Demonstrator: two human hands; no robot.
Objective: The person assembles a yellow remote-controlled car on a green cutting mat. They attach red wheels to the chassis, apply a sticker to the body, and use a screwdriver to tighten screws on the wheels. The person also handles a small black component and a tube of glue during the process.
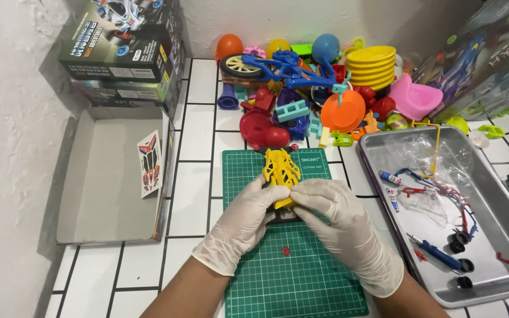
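Left hand (240,227) and right hand (340,221), both in white gloves, pinch yellow toy car body (281,171) from either side, fingers pressed against its rear end. Car body sits above green cutting mat (301,277), near mat's top edge. Small red part (286,251) lies on mat below hands. Metal tray (502,235) at right holds blue screwdriver (437,253) and 3 black wheels (459,242).
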